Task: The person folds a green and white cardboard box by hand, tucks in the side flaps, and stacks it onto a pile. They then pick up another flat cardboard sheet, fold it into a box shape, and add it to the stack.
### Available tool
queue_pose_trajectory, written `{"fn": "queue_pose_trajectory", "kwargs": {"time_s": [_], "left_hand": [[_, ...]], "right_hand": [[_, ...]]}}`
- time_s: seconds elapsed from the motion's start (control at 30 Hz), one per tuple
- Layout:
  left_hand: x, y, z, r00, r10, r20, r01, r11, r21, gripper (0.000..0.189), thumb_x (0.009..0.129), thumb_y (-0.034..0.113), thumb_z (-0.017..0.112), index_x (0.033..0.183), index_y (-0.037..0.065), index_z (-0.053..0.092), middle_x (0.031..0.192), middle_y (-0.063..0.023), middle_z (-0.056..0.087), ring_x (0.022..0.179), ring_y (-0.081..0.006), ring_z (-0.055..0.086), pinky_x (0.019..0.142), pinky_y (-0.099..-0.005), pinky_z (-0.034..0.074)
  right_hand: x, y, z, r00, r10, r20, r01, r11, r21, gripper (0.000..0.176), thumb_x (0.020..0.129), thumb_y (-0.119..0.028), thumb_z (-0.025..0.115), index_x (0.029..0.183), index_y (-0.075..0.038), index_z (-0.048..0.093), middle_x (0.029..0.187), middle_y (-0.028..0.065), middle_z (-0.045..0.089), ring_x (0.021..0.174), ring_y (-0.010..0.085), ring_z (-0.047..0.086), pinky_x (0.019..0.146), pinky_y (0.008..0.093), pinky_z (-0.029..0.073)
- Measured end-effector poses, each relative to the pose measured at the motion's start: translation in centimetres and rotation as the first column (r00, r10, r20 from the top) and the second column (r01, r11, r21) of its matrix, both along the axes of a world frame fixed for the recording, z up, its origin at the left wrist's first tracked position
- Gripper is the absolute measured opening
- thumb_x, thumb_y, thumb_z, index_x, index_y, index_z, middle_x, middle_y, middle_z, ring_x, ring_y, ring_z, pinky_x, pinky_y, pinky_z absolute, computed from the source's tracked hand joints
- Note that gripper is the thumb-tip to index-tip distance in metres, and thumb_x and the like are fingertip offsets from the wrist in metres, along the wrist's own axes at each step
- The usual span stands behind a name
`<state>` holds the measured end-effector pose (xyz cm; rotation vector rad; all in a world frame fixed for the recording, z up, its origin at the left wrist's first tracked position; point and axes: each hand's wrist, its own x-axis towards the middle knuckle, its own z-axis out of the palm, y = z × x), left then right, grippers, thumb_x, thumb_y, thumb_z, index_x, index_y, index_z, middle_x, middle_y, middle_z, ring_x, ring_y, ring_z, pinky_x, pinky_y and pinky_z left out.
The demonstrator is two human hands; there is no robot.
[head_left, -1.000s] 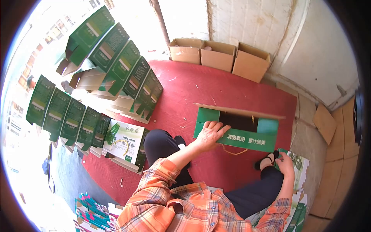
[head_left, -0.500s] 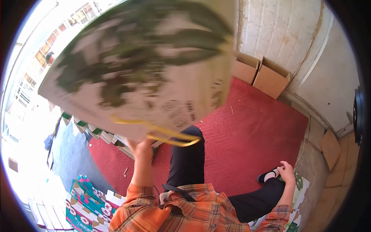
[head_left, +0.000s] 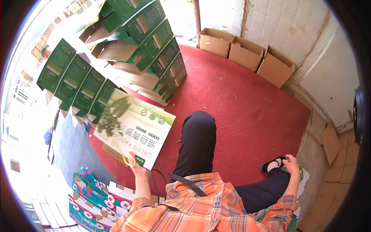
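Note:
My left hand (head_left: 138, 168) grips the yellow cord handle (head_left: 130, 159) at the near edge of a printed carton (head_left: 143, 127). The carton shows a green plant picture and lettering, and its far corner lies in front of the stacked green boxes (head_left: 104, 94). Resting near my black shoe (head_left: 273, 163), my right hand (head_left: 291, 165) has curled fingers; whether anything small is between them is hidden.
Tall stacks of green cartons (head_left: 158, 40) stand ahead on the red mat (head_left: 247, 116). Open brown boxes (head_left: 247, 52) line the wall. Pink-and-teal cartons (head_left: 87, 205) lie at lower left, flat cardboard (head_left: 346, 170) at right. A person's head (head_left: 45, 52) shows far left.
The printed carton has moved down and away from the camera, uncovering the green stacks. My left hand has moved lower with it. My right hand has shifted slightly.

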<state>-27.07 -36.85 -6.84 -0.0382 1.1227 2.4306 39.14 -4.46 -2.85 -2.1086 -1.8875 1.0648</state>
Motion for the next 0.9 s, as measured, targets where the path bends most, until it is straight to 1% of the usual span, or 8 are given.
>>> {"fn": "queue_pose_trajectory", "kwargs": {"time_s": [0.13,0.2,0.47,0.53,0.57,0.7,0.8,0.9], "left_hand": [[-2.2,0.3,-6.9,0.976,0.005,0.219,0.007,0.999,-0.054,0.051,0.084,0.027,0.072,0.127,0.005,0.056,0.124,-0.0082,0.061,0.112,-0.0279,0.058,0.094,-0.0451,0.05],[-3.6,0.8,-7.8,0.973,-0.005,0.233,0.013,0.999,-0.03,0.048,0.086,0.028,0.07,0.127,0.005,0.057,0.125,-0.008,0.061,0.11,-0.0278,0.059,0.094,-0.0459,0.05],[-14.3,2.2,-9.5,0.991,0.007,0.132,0.013,0.989,-0.151,0.055,0.084,0.036,0.072,0.126,0.004,0.056,0.121,-0.0089,0.063,0.107,-0.0302,0.06,0.094,-0.0446,0.049],[-16.5,2.6,-9.5,0.991,0.051,0.124,-0.028,0.984,-0.177,0.06,0.083,0.033,0.073,0.132,0.005,0.051,0.127,-0.0095,0.059,0.113,-0.0305,0.055,0.099,-0.0463,0.045],[-17.7,2.5,-10.3,0.998,0.063,-0.003,-0.063,0.984,-0.167,0.06,0.085,0.033,0.071,0.134,0.007,0.049,0.128,-0.0084,0.057,0.114,-0.0297,0.054,0.099,-0.0455,0.045],[-20.0,2.7,-11.1,0.978,0.144,-0.151,-0.19,0.917,-0.352,0.051,0.092,0.033,0.061,0.135,0.012,0.047,0.128,-0.0077,0.057,0.113,-0.0276,0.055,0.097,-0.0439,0.046],[-16.8,4.1,-7.6,0.994,0.106,0.022,-0.093,0.944,-0.315,0.062,0.091,0.038,0.06,0.141,0.009,0.04,0.137,-0.01,0.05,0.121,-0.0288,0.051,0.103,-0.0424,0.041],[-16.2,3.7,-7.5,0.999,0.008,-0.05,-0.024,0.945,-0.326,0.069,0.09,0.043,0.057,0.144,0.006,0.035,0.142,-0.0109,0.045,0.124,-0.0304,0.047,0.106,-0.044,0.039]], "right_hand": [[-0.2,0.2,0.3,0.997,-0.076,0.015,0.076,0.997,-0.023,0.042,0.085,-0.013,0.063,0.124,-0.001,0.055,0.082,0.0087,0.063,0.063,0.0149,0.061,0.049,0.0306,0.045],[-0.3,0.0,0.7,0.988,-0.149,-0.032,0.148,0.988,-0.035,0.043,0.083,-0.011,0.064,0.124,0.001,0.056,0.081,0.0094,0.064,0.063,0.015,0.06,0.059,0.0313,0.049],[1.7,0.5,-0.1,0.969,-0.245,0.002,0.245,0.969,0.023,0.039,0.085,-0.012,0.063,0.121,0.002,0.057,0.08,0.0087,0.065,0.059,0.0144,0.06,0.057,0.0298,0.048],[4.1,0.9,-2.3,0.972,-0.223,-0.071,0.23,0.966,0.119,0.038,0.087,-0.011,0.06,0.123,0.0,0.056,0.08,0.0079,0.064,0.057,0.0127,0.059,0.042,0.027,0.041],[4.1,0.8,-1.8,0.97,-0.233,-0.075,0.242,0.959,0.147,0.037,0.087,-0.01,0.06,0.122,0.001,0.057,0.079,0.0077,0.064,0.057,0.0123,0.059,0.043,0.0269,0.041],[5.5,-0.4,0.1,0.947,-0.31,-0.085,0.321,0.922,0.215,0.036,0.086,-0.009,0.06,0.12,0.003,0.058,0.078,0.0073,0.065,0.06,0.0122,0.059,0.053,0.0277,0.046],[6.6,-2.3,0.8,0.923,-0.385,-0.02,0.38,0.901,0.209,0.036,0.082,-0.011,0.065,0.116,0.0,0.061,0.076,0.0077,0.066,0.059,0.0137,0.06,0.052,0.029,0.047],[7.7,-4.9,0.7,0.882,-0.467,0.056,0.443,0.864,0.238,0.038,0.08,-0.011,0.067,0.117,-0.001,0.062,0.076,0.0091,0.066,0.06,0.0156,0.061,0.056,0.0319,0.05]]}}
